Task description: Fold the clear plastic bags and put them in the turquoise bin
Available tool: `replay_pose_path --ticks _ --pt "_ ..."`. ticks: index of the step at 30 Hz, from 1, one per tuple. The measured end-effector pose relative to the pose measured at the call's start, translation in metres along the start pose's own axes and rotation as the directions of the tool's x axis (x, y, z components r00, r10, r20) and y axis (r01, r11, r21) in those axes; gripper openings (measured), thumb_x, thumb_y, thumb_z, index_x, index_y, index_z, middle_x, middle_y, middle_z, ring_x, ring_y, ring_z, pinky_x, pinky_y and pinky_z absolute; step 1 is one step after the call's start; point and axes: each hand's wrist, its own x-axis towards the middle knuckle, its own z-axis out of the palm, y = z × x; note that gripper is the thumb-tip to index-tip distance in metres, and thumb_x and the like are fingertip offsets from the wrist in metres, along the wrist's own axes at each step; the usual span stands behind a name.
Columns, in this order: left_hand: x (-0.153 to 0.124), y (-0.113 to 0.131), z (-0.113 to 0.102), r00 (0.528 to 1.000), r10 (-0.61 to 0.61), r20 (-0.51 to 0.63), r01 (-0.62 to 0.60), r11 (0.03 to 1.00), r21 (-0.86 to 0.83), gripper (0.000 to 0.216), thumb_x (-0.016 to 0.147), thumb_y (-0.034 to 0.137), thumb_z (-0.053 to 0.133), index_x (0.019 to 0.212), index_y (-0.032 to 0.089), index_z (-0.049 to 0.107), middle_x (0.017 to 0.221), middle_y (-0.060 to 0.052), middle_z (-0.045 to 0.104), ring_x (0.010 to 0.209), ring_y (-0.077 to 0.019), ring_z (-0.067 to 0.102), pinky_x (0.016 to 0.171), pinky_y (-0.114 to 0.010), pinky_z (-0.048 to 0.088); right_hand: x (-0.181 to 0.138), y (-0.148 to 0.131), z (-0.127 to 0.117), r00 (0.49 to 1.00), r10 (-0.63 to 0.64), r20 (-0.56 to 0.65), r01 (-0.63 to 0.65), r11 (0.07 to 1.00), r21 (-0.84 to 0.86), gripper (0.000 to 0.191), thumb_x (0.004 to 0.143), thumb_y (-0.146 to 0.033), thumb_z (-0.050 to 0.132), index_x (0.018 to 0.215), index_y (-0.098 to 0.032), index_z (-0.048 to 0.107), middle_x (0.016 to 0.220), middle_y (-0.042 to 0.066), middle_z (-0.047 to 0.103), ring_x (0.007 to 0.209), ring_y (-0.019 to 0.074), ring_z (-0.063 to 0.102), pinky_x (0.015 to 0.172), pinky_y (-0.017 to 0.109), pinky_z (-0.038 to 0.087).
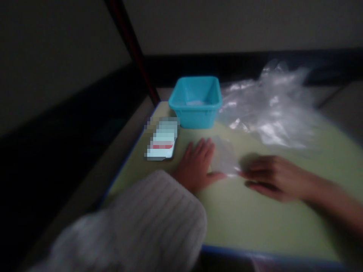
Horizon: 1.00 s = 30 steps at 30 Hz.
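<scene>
A small clear plastic bag (225, 156) lies flat on the pale green table (255, 219). My left hand (197, 164), in a white ribbed sleeve, rests flat beside the bag's left edge with fingers stretched out and the thumb touching the bag. My right hand (269, 177) comes in from the right, fingers together, pinching the bag's right edge. The picture is dim and a little smeared.
A turquoise plastic tub (195, 101) stands at the table's back left. A heap of clear plastic bags (272, 107) lies behind on the right. A phone with a lit screen (163, 139) lies left of my left hand. A dark red pole (133, 49) rises behind.
</scene>
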Motion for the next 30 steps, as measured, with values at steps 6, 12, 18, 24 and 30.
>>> replay_pose_path --ticks 6,12,18,24,30 --pt "0.002 -0.009 -0.002 0.998 0.040 0.043 -0.040 0.999 0.000 0.094 0.080 0.071 0.044 0.145 0.006 0.022 0.154 -0.016 0.016 0.143 -0.0307 0.012 0.113 -0.054 0.014 -0.002 0.001 0.001 1.000 0.027 0.005 -0.027 0.999 0.033 0.025 0.092 -0.024 0.047 0.106 -0.012 0.064 0.092 0.010 0.071 0.084 0.0240 0.064 0.072 0.039 0.048" --pt "0.002 -0.019 -0.009 0.988 0.069 0.139 -0.066 0.997 -0.027 0.110 0.069 0.077 0.051 0.147 0.009 0.015 0.155 -0.016 0.009 0.144 -0.0297 0.007 0.113 -0.055 0.010 -0.002 0.001 0.001 1.000 0.017 -0.009 -0.016 0.999 0.029 0.025 0.093 -0.023 0.045 0.105 -0.012 0.065 0.091 0.010 0.071 0.083 0.0239 0.063 0.071 0.039 0.048" --pt "0.005 -0.026 -0.021 0.977 0.069 0.199 -0.060 0.997 -0.054 0.118 0.065 0.079 0.053 0.148 0.009 0.007 0.156 -0.017 0.002 0.144 -0.0306 0.000 0.114 -0.054 0.008 -0.004 0.003 0.004 0.998 -0.052 -0.040 0.049 0.996 -0.078 0.027 0.094 -0.024 0.043 0.103 -0.012 0.065 0.088 0.010 0.069 0.080 0.0218 0.061 0.070 0.037 0.046" --pt "0.003 -0.021 -0.017 0.999 0.026 0.044 -0.025 1.000 -0.017 0.089 0.083 0.067 0.042 0.146 0.009 0.018 0.155 -0.016 0.013 0.144 -0.0276 0.009 0.114 -0.051 0.012 -0.002 0.003 -0.003 0.969 -0.143 -0.203 0.093 0.967 -0.237 0.020 0.094 -0.020 0.046 0.097 -0.010 0.064 0.066 0.004 0.059 0.062 0.0173 0.052 0.056 0.032 0.039" --pt "0.001 -0.016 -0.011 0.999 0.046 -0.007 -0.046 0.998 0.031 0.089 0.082 0.065 0.045 0.145 0.006 0.021 0.153 -0.018 0.019 0.143 -0.0302 0.014 0.113 -0.053 0.013 0.004 -0.001 -0.009 0.970 -0.170 -0.175 0.108 0.943 -0.315 0.028 0.095 -0.010 0.038 0.082 -0.015 0.062 0.071 0.004 0.062 0.065 0.0170 0.054 0.058 0.032 0.041"
